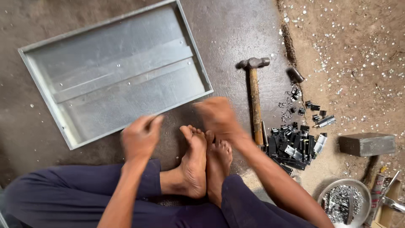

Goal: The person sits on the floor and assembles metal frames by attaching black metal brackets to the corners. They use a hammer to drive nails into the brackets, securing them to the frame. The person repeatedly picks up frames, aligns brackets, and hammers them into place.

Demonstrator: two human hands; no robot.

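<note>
Tray (114,76) lies bare; blurred left hand (141,137) and right hand (217,116) seemingly hold nothing.

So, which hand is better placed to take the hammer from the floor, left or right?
Probably the right hand: it hovers just beside the hammer, whose wooden handle lies on that side. The left hand is farther away, near the metal tray edge.
</note>
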